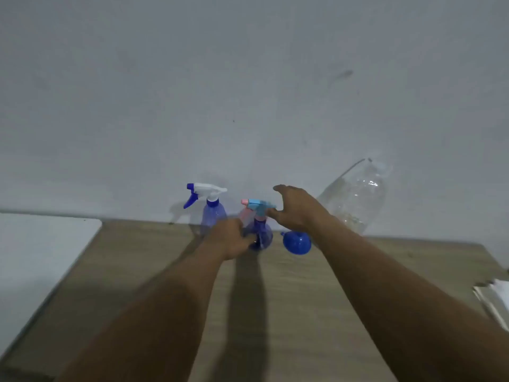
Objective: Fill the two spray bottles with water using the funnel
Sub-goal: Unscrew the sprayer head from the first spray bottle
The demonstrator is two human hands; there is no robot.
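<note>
Two blue spray bottles stand at the far edge of a wooden table (pixel 154 271), near the wall. The left bottle (pixel 212 213) has a white and dark blue trigger head. The right bottle (pixel 261 235) has a light blue and pink head. My left hand (pixel 230 239) grips the body of the right bottle from the left. My right hand (pixel 296 209) hovers with spread fingers just right of that bottle's spray head, fingertips close to it. A blue funnel (pixel 297 242) lies on the table under my right wrist. A large clear plastic water bottle (pixel 355 199) stands behind, at the right.
A grey wall rises directly behind the table. A white surface (pixel 35 252) adjoins the table on the left. Some white paper or packaging (pixel 495 301) lies at the table's right edge.
</note>
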